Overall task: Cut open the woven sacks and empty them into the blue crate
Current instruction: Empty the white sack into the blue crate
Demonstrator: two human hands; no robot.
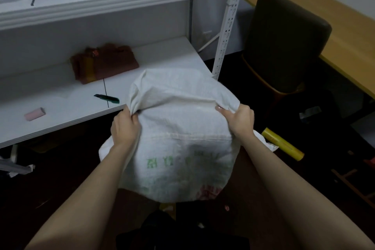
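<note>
One shelf [50, 91], white. One sack [178, 128], bulging, held before it, apparently not yet emptied; crate out of view. Left grip [124, 126], right grip [240, 118]: each clutching bunched sack cloth. One knife [106, 98], lying on shelf.

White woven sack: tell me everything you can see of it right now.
The white woven sack looks like thin plastic weave, creased, with faded green print and a red patch near its lower end and a stitched seam across the middle. It bulges as if full. The left hand and right hand each grip bunched fabric at its sides. Its far end overlaps the lower shelf; contact there is unclear.
</note>
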